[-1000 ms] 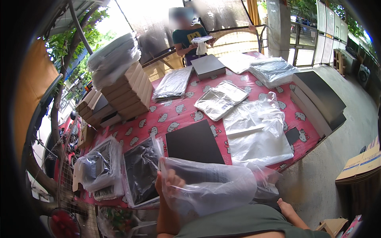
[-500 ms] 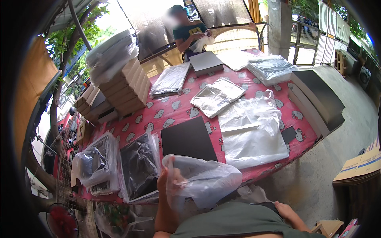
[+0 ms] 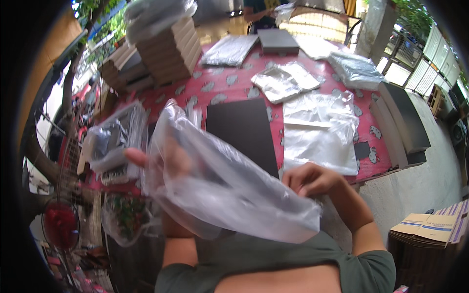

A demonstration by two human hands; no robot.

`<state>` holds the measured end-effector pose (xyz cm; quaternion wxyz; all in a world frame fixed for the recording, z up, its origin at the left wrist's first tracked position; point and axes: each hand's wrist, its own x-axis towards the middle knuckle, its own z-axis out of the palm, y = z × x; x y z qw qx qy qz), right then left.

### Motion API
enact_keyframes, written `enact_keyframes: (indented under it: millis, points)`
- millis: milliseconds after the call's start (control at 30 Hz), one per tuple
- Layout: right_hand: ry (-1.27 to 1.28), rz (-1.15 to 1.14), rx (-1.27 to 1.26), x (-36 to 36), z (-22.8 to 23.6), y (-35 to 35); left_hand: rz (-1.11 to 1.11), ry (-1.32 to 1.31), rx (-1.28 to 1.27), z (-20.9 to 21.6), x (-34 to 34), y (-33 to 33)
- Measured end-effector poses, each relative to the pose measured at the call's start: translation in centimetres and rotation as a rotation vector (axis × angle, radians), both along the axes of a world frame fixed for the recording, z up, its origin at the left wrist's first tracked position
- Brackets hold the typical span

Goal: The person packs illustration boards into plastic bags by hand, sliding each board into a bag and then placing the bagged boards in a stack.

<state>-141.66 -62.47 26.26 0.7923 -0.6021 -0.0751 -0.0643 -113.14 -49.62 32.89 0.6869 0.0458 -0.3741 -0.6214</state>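
A large clear plastic bag (image 3: 234, 195) stretches slantwise in front of me, between my hands. My left hand (image 3: 173, 158) supports the bag's left end; film covers its fingers, which look blurred, while the thumb sticks out to the left. At the bag's right side, my right hand (image 3: 312, 179) has its fingers pinched together on the edge of the film. Just beyond the bag lies a flat black board (image 3: 239, 124) on the table. Right of that board rests a stack of clear plastic bags (image 3: 320, 139), close to my right hand.
The table has a pink patterned cover (image 3: 215, 75). Stacked brown boxes (image 3: 168, 53) rise at the far left; wrapped packs (image 3: 110, 136) lie nearer. Long black boxes (image 3: 403, 119) line the right edge. Another person (image 3: 261, 14) stands across the table, holding plastic film.
My left hand has lifted the bag leftward and up. My right hand has come up from my right side and now grips the bag's edge. The view has tilted downward.
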Motion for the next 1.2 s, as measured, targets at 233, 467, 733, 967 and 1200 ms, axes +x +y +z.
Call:
enact_keyframes:
  millis: [233,467,733,967,1200]
  points:
    - [-0.299,-0.267,0.098,7.2,3.8,3.7,0.017,-0.476,0.411,-5.1,-1.4,3.1]
    - [0.114,-0.014,-0.134,5.7,1.0,3.0,0.089,-0.047,0.142,-1.4,4.6,4.8]
    - [-0.053,-0.134,0.468,11.9,3.2,6.5,-0.063,-0.404,0.382,-1.3,2.2,3.9]
    - [-0.288,-0.481,-0.023,4.9,7.2,5.8,-0.059,-0.179,0.178,-1.8,6.1,4.7]
    - [-0.145,-0.615,0.276,1.8,5.9,3.4,-0.328,-0.663,0.155,-2.5,6.9,2.7]
